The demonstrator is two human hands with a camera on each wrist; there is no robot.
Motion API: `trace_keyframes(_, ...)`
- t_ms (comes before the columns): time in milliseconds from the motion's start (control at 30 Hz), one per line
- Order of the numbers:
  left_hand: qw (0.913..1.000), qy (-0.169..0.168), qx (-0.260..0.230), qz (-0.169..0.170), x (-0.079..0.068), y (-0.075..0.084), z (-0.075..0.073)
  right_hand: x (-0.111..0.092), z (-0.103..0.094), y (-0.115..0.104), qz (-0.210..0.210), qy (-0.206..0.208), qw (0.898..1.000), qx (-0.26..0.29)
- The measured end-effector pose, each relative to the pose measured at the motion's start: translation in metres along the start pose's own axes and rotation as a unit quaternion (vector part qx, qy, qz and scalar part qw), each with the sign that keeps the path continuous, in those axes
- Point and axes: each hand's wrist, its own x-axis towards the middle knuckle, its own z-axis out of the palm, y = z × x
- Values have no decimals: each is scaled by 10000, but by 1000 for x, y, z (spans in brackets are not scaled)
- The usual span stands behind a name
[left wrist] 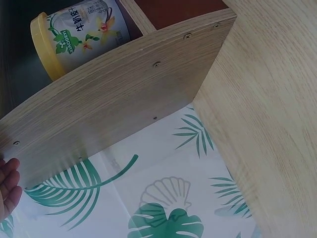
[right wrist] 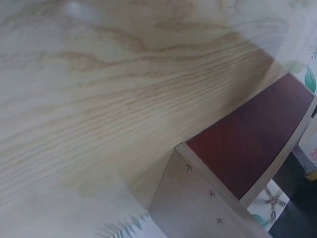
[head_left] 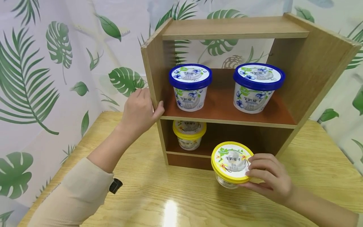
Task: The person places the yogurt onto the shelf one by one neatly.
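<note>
My left hand (head_left: 140, 108) grips the left side panel of a small wooden shelf (head_left: 235, 28), its thumb at the front edge. In the left wrist view, only the fingers (left wrist: 9, 186) show, beside that panel. Lower right, my right hand (head_left: 269, 176) pinches the lid edge of a yellow-lidded tub (head_left: 232, 162), tilted and held in front of the lower compartment. Another yellow-lidded tub (head_left: 189, 135) stands at the left of that compartment. Two blue-lidded tubs, one left (head_left: 190, 88) and one right (head_left: 253, 90), stand on the upper level. The right wrist view does not show the hand.
The shelf stands on a light wood-grain table (head_left: 136, 189). Leaf-patterned sheeting (head_left: 93, 63) covers the wall behind and at the sides. A small black clip-like piece (head_left: 115, 186) sits by the left sleeve (head_left: 82, 189).
</note>
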Motion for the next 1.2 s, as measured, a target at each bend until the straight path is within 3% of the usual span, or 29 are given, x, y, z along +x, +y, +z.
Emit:
trace_keyframes(833, 9997, -146, -72, -164, 0, 1, -1, -11, -23, 13, 277, 29, 9988, -411)
trace_keyframes(1200, 9998, -124, -41, -142, 0, 1, 0, -18, -34, 18, 438, -400, 9860, -1556)
